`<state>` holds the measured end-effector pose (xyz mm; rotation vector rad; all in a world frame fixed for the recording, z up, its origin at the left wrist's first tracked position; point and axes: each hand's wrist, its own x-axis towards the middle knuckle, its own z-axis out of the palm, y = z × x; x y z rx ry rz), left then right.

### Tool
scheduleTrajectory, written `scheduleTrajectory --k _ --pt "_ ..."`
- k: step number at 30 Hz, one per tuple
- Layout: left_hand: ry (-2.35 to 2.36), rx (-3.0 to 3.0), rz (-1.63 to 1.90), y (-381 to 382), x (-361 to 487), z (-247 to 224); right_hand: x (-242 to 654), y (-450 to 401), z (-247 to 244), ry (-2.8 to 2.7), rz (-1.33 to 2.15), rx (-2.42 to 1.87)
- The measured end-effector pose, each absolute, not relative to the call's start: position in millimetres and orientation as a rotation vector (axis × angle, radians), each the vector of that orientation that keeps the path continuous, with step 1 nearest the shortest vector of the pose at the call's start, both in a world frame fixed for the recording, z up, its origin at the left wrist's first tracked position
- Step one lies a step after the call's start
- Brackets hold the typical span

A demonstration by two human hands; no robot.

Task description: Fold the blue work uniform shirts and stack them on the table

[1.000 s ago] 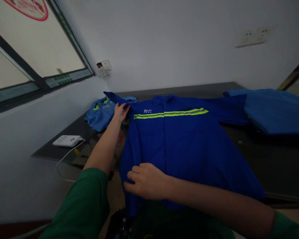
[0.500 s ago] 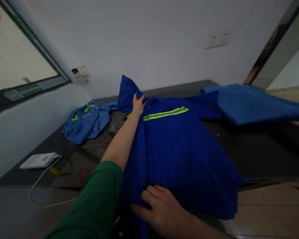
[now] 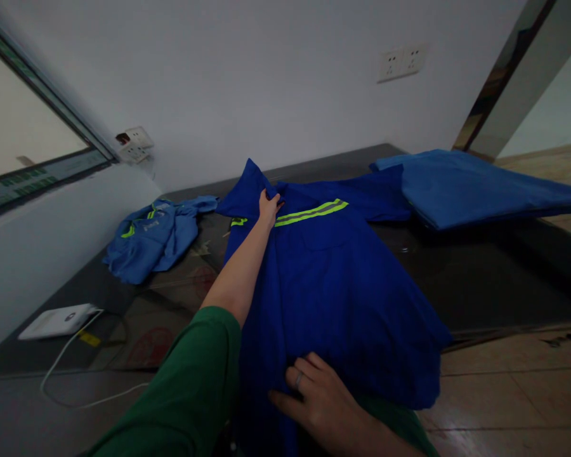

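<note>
A dark blue jacket (image 3: pixel 333 285) with a yellow-green and grey stripe across its chest lies spread on the dark table, its lower part hanging over the front edge. My left hand (image 3: pixel 269 208) is closed on the jacket's front near the collar, with a flap of cloth raised beside it. Near the hem, my right hand (image 3: pixel 316 397), with a ring on one finger, is closed on the front edge of the jacket. The cloth between its thumb and fingers is partly hidden.
A crumpled lighter blue garment (image 3: pixel 155 238) lies at the left, and a white power bank (image 3: pixel 57 320) with a cable nearer the front. Folded blue cloth (image 3: pixel 476 187) rests on the table (image 3: pixel 495 285) at the right. Wall sockets (image 3: pixel 402 63) are behind.
The raised flap by my left hand has dropped and spread to the left, baring a stripe piece beside the hand. The view has shifted slightly, and both hands keep their places on the jacket.
</note>
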<state>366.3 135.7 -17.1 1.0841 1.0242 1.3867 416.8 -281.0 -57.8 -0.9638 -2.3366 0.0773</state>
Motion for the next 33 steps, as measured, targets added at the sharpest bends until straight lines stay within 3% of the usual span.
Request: scheduleTrajectory --k 3,6,9,12,18,24,29,33 --pt "1.092 1.214 1.303 128.5 363.8 -16.5 417.1 -286.5 -65.0 -2.416 0.188 -1.002" --pt "1.098 1.321 1.289 114.0 347.4 -6.4 420.7 -294.3 -69.4 -2.443 0.511 -1.056" --pt "1.051 1.582 1.181 84.8 312.3 6.4 424.9 -300.8 -68.8 -2.187 1.024 -1.031" --pt "1.068 1.830 0.990 37.6 266.9 10.8 424.3 -302.4 -67.3 -1.812 1.308 -1.026" --pt "1.221 1.778 0.929 -51.9 210.5 -13.8 412.6 -298.9 -69.5 -1.673 1.397 -1.199" --pt "1.248 1.827 0.823 -60.0 206.3 -40.6 412.4 -304.2 -70.4 -1.788 1.304 -1.126" --pt "1.225 1.842 0.889 -58.2 210.9 -28.4 416.1 -304.9 -86.9 -1.811 1.327 -1.191" --pt "1.256 1.813 1.046 -111.1 196.7 -13.1 422.4 -307.5 -102.3 -1.678 1.361 -1.201"
